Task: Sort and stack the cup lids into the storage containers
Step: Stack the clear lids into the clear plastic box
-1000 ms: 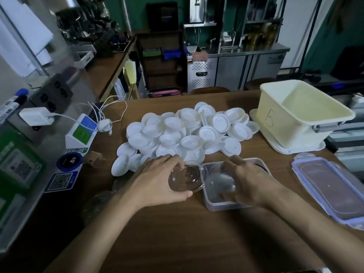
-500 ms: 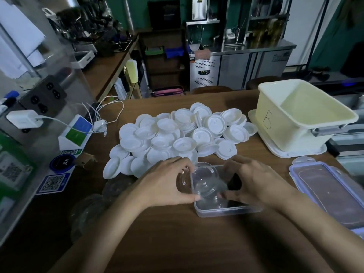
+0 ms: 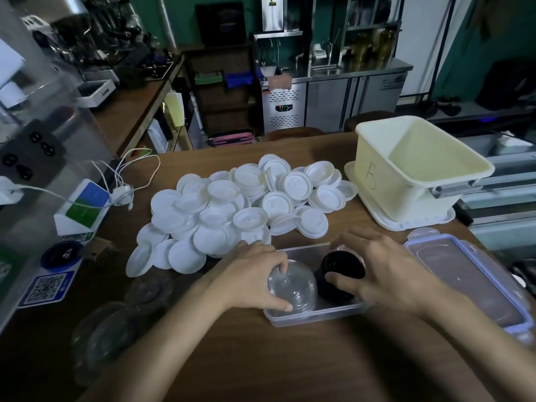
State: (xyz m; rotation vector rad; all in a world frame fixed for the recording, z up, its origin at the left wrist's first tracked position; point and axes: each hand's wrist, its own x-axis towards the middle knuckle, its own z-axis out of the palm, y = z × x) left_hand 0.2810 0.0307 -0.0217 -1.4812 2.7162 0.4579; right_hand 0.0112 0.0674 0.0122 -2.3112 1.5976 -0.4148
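Half a second ago both hands held the clear dome lid (image 3: 291, 285) over the left rim of the clear container (image 3: 314, 318); now it sits down inside the container's 9 o'clock end, and the black lids (image 3: 343, 265) beside it show plainly.

My left hand (image 3: 249, 280) is clamped on the clear dome lid, thumb at its near edge and fingers over its top. My right hand (image 3: 388, 274) has thumb and fingers closed round the black lids, which stand in the 3 o'clock half of the container, just beside the dome.

That container lies on the counter (image 3: 261, 369) straight in front of me. At 12 o'clock from it spreads the heap of white lids (image 3: 237, 204), its near edge touching the container's far side. At 2 o'clock stands the cream tub (image 3: 377, 181), marked B, on a flat white tray (image 3: 406, 224). At 3 o'clock lies a blue-rimmed lid (image 3: 470, 274). At 8 o'clock some loose clear lids (image 3: 116, 329) lie dim on the counter.
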